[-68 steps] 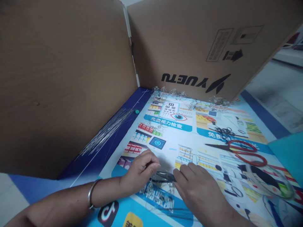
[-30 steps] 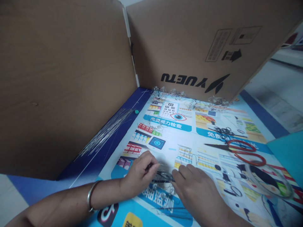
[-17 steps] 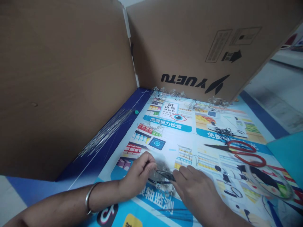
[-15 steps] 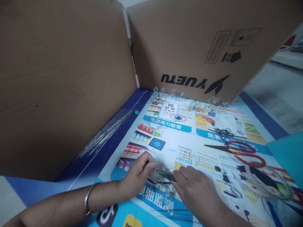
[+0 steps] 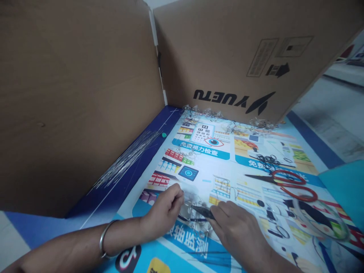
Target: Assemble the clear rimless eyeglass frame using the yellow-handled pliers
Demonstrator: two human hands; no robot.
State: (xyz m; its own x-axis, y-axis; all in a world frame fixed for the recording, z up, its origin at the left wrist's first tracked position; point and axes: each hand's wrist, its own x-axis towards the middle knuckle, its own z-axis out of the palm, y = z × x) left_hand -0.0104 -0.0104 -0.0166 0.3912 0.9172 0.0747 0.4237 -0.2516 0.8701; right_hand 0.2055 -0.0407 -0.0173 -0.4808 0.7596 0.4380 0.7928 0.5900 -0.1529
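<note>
My right hand (image 5: 240, 229) grips dark pointed pliers (image 5: 202, 211), whose tip points left toward my other hand. Curled into a pinch, my left hand (image 5: 165, 210) is at the edge of a cluster of clear beads and thin wire (image 5: 191, 203); what its fingers hold is too small to make out. The cluster lies between both hands, partly beneath the pliers. Thin dark strands (image 5: 210, 258) spread over the printed sheet just below it. A silver bangle (image 5: 102, 239) circles my left wrist.
Red-handled scissors (image 5: 295, 185) and black rings (image 5: 267, 159) lie at the right, beside a clear round dish (image 5: 321, 220). Loose wires (image 5: 126, 159) lie along the left cardboard panel (image 5: 79, 102). More beaded wire pieces (image 5: 210, 112) line the back panel (image 5: 233, 57).
The plier tip has come away from my left fingers, opening a small gap. My left hand has shifted slightly left, and my right hand slightly right.
</note>
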